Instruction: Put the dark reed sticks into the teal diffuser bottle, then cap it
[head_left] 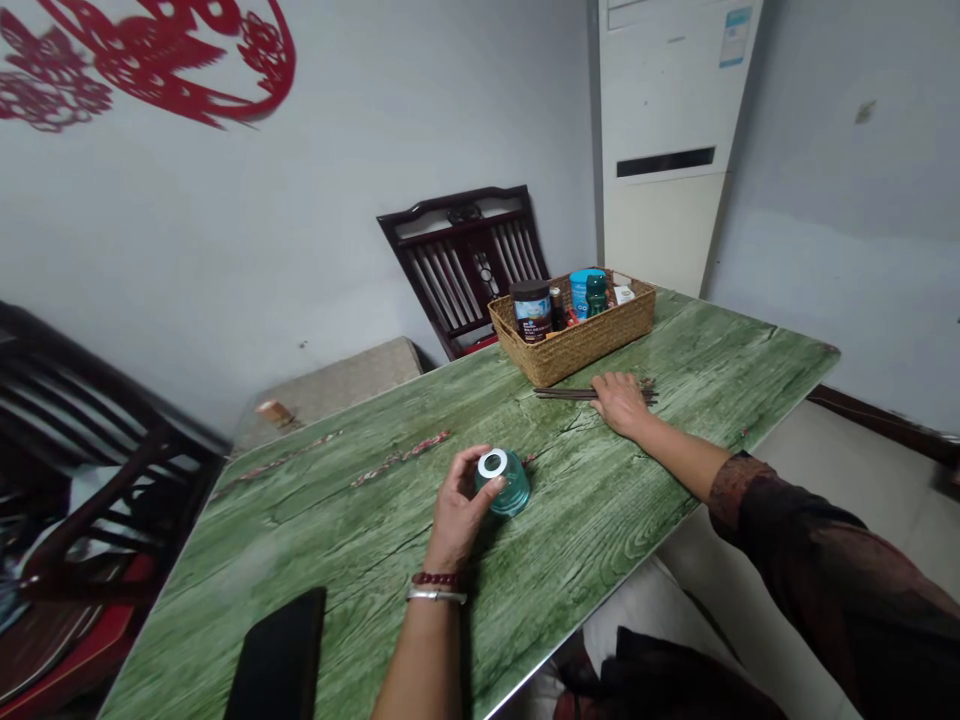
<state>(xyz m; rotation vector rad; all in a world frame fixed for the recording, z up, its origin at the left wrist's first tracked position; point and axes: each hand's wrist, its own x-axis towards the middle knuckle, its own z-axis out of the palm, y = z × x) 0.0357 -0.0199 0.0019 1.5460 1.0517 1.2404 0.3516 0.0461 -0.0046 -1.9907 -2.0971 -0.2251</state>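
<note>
My left hand point(463, 508) grips a teal glass cup point(510, 484) from the side, and the cup stands upside down on the green wood-grain table point(360, 540). A white ring shows on its raised base under my fingertips. My right hand point(622, 404) lies palm down over a bundle of dark chopsticks point(562, 394), which stick out to its left. The fingers hide part of the bundle. Just beyond that hand stands a woven wicker basket point(574, 342) holding a dark jar point(531, 310) and a blue-lidded jar point(581, 292).
A black phone point(279, 650) lies at the near table edge. Thin reddish dried sprigs point(401, 458) lie on the tabletop. Dark wooden chairs point(461, 265) stand at the far side and left. A white floor-standing air conditioner point(664, 130) stands in the corner behind.
</note>
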